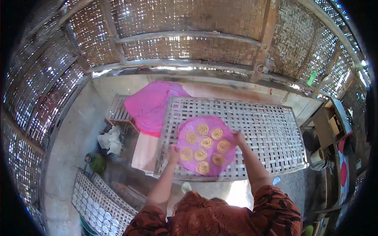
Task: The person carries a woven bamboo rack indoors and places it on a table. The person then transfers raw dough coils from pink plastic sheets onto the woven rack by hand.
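Note:
A round pink sheet (209,122) lies over the woven bamboo rack (260,129), seemingly of thin plastic or cloth. Several pale yellow coiled rounds (205,142), like nests of thin strands, are spread across it. My left hand (173,154) has its fingers closed on the sheet's left edge. At the opposite edge, my right hand (238,139) pinches the sheet. I cannot tell whether the sheet rests fully on the rack or is slightly raised.
A pile of pink sheets (151,104) lies left of the rack, partly over a slatted wooden stand (118,107). A second woven tray (84,185) at lower left holds several white discs. Wooden furniture (327,126) stands at right. Woven walls (189,17) surround the room.

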`<state>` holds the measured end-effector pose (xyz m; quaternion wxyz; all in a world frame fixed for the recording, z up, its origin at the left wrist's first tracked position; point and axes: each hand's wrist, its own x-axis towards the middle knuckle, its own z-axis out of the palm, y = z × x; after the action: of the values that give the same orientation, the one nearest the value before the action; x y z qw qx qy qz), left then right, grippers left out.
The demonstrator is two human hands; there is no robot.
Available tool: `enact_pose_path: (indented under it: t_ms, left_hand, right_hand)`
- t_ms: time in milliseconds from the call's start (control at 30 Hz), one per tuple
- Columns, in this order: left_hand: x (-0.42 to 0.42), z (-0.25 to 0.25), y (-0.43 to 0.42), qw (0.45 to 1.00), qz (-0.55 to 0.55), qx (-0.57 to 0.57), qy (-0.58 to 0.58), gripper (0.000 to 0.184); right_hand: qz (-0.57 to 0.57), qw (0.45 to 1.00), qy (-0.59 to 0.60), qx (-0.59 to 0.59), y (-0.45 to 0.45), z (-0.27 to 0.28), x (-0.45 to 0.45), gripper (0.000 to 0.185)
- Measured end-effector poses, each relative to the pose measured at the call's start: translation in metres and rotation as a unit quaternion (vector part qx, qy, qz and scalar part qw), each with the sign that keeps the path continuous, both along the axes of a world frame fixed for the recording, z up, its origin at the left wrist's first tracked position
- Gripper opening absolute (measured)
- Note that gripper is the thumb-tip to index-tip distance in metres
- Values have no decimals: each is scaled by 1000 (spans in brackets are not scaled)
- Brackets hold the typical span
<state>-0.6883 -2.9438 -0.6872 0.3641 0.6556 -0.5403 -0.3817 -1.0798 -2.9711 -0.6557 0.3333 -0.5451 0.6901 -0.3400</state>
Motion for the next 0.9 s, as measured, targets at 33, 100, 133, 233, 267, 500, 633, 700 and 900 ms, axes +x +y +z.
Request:
enact_pose_path:
  t_ms: [33,100,133,233,267,500,633,700,900]
  left_hand:
    - [1,-11,-12,994,21,-67,-87,35]
    - [-1,16,-29,968,-29,-122,-217,40]
    - [-7,18,-50,969,-38,-114,-214,40]
    - [-23,4,-87,954,-184,-139,-193,40]
    - [-28,-9,-100,941,-205,-141,-228,42]
    - [-43,-2,-124,901,-239,-121,-342,46]
    - [-43,-20,-133,912,-219,-101,-332,40]
    - [-48,-9,-139,916,-213,-19,-339,34]
    - [-38,-38,-127,906,-253,-114,-319,24]
  right_hand:
    - [-45,989,139,-20,-6,-8,7,22]
    - [-83,931,349,-75,-23,-23,32,27]
    - [-31,942,321,-95,-34,-24,43,28]
    - [113,972,208,-3,-57,-4,90,29]
    - [112,972,208,5,-65,-11,106,29]
    - [106,923,370,16,-116,-64,138,22]
    - [0,983,182,-15,-133,-53,152,12]
    - [16,999,47,24,-150,-45,148,8]
    - [70,937,-343,15,-242,-4,132,16]
